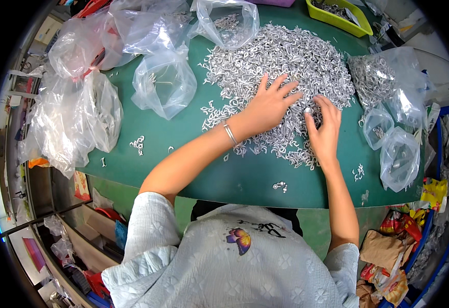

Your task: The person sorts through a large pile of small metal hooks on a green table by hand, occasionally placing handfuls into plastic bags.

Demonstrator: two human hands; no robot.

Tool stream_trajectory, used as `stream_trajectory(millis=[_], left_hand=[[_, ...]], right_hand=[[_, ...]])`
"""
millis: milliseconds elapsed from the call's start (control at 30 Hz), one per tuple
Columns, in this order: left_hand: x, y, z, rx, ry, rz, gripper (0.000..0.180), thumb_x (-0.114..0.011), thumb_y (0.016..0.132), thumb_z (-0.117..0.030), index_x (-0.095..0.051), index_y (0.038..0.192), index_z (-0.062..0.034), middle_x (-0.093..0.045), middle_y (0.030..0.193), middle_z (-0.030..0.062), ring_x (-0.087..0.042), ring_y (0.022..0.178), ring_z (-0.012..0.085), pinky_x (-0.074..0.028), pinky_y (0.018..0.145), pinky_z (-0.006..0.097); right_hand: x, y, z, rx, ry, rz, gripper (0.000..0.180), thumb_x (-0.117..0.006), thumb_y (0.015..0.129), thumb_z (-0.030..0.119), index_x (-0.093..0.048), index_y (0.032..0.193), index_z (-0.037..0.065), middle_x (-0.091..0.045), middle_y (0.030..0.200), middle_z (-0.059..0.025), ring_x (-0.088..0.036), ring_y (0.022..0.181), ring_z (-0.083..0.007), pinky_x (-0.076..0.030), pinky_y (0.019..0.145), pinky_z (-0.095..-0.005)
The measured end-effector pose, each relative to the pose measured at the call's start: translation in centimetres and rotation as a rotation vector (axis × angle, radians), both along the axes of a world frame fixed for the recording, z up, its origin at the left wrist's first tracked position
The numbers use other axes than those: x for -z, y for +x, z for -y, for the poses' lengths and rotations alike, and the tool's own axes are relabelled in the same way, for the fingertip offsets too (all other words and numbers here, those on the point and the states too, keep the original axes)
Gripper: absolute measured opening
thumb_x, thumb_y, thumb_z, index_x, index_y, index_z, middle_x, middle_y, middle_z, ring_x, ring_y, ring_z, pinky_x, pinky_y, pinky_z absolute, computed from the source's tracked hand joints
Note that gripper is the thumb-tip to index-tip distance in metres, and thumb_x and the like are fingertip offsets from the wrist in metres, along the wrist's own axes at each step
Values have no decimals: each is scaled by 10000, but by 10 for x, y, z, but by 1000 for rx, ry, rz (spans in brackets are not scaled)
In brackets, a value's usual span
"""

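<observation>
A wide heap of small curved silver metal pieces [306,56] is spread over a green table [204,177]. My left hand [270,107] lies on the middle of the heap, palm down, its fingers spread and holding nothing visible. A silver bangle [229,134] circles that wrist. On the heap's right side rests my right hand [327,128], thumb apart from bent fingers. A pale shiny spot shows at its thumb tip; whether it is the nail or a metal piece I cannot tell. The pieces directly under both palms are hidden.
Clear plastic bags [165,84] stand at the left and back. A bag of metal pieces [373,77] and smaller open bags [400,159] sit at right. A yellow-green tray [340,18] is at the back. Little groups of pieces [281,187] lie near the front edge.
</observation>
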State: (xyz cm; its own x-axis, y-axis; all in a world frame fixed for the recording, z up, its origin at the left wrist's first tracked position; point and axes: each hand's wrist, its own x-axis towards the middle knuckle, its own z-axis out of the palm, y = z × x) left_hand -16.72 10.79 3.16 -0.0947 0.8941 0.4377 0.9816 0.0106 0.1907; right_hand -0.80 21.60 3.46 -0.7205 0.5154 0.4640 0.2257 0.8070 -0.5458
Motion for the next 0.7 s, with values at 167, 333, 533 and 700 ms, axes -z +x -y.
stream_trajectory(millis=[167, 333, 533, 700], left_hand=[[8, 5, 19, 15, -22, 54, 436, -602, 747, 5, -581, 1179, -57, -503, 1300, 114, -416, 1274, 332, -334, 1047, 500], [10, 11, 59, 4, -67, 143, 397, -600, 740, 26, -617, 1129, -52, -512, 1242, 137, -439, 1244, 335, -365, 1030, 440], [6, 23, 79, -59, -51, 282, 369, -612, 774, 7, -621, 1137, -61, -520, 1209, 132, -478, 1166, 323, -384, 966, 430], [-5, 32, 42, -36, 37, 263, 286, -649, 807, -49, -630, 1092, -70, -537, 1150, 100, -501, 1085, 280, -382, 888, 401]], right_hand=[[12, 7, 22, -106, 118, 146, 410, -656, 824, 59, -555, 1215, -10, -512, 1296, -158, -398, 1263, -392, -330, 1049, -495], [12, 26, 27, -155, -6, 88, 304, -645, 796, -30, -626, 1098, -2, -592, 1172, -128, -494, 1157, -349, -413, 976, -434], [12, 45, 17, -88, 57, 27, 174, -664, 782, -37, -680, 942, 29, -664, 957, -80, -569, 1005, -287, -427, 887, -376], [-4, 29, 11, 21, 58, 56, 196, -697, 782, 44, -667, 975, 44, -640, 1010, -67, -545, 1006, -269, -368, 909, -393]])
